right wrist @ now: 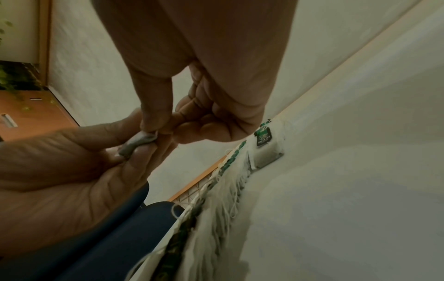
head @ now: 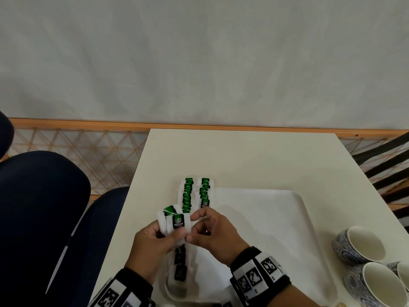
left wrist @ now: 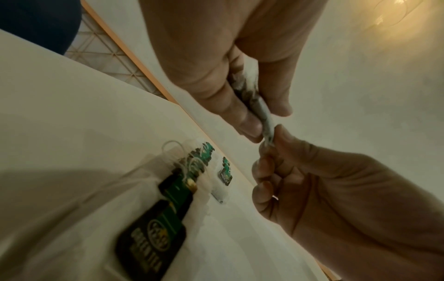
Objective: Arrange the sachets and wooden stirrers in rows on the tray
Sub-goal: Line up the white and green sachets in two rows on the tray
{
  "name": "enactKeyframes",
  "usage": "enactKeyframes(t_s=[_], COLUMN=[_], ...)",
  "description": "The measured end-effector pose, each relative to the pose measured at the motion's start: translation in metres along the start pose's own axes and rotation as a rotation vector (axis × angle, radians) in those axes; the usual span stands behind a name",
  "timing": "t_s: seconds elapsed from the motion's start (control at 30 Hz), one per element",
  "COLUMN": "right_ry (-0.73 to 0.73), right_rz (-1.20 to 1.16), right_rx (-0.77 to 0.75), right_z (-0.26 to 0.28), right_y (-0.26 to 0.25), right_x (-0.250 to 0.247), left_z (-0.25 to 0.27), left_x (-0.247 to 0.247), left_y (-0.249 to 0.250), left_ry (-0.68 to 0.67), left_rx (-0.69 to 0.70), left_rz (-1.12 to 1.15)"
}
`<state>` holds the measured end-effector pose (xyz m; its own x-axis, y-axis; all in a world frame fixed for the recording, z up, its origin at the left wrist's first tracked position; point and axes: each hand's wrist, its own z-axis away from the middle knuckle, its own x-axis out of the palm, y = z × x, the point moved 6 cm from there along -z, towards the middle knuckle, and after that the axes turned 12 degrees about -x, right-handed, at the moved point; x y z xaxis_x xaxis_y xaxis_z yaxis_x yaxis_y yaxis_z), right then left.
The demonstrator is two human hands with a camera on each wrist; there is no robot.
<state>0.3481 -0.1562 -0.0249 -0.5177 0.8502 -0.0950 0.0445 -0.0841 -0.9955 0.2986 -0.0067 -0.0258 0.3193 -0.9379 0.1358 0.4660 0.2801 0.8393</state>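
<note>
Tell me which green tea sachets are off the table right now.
Only the small stack held in the left hand, its corner pinched by the right hand. The two rows beyond lie flat.

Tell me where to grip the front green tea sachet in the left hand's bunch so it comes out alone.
Pinch the front sachet by its lower right edge, coming from the right. The left hand clasps the bunch from the left and below, so that side stays free. The right hand already pinches there, thumb against forefinger. Avoid the green tag; it probably hangs on a string.
</note>
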Motion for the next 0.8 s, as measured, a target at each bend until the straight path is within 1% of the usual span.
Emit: enactKeyframes(t_s=[0.1,0.2,0.3,0.4,0.47,0.5,0.57,0.67,0.73,0.8], right_ry=[0.002,0.016,0.047,0.082,0.082,0.101,0.183,0.29,0.31,0.295], right_rz=[-0.033,-0.041,0.018,0.041,0.052,0.086,0.224,0.447,0.508,0.559], right_rx=[0.024,0.044,0.04,0.048,0.074,0.091,0.141,0.213,0.239,0.279], right_z=[0.001,0.0,-0.001,0.0,0.001,0.0,-0.004,-0.008,-0.012,-0.018], right_y=[0.002,0.007,0.009,0.012,0.018,0.024,0.037,0.045,0.048,0.052], right_x=[-0.002,0.0,0.001,-0.004,-0.01,-0.015,-0.03,-0.048,-0.05,-0.046], left_z=[-0.001,0.002,0.004,0.001,-0.002,-0.003,-0.005,-0.005,-0.005,-0.004], left_x=[-0.003,-0.001,0.002,-0.003,-0.011,-0.015,-0.022,-0.026,-0.024,-0.021], left_y=[0.0,0.001,0.001,-0.002,-0.002,-0.002,-0.001,-0.001,-0.001,-0.002], left_ry=[0.016,0.033,0.04,0.077,0.137,0.168,0.201,0.207,0.194,0.182], left_rx=[-0.015,0.023,0.053,0.021,0.017,0.019,0.019,0.01,0.006,-0.002], left_rz=[0.062,0.012,-0.027,0.05,0.1,0.122,0.156,0.172,0.167,0.166])
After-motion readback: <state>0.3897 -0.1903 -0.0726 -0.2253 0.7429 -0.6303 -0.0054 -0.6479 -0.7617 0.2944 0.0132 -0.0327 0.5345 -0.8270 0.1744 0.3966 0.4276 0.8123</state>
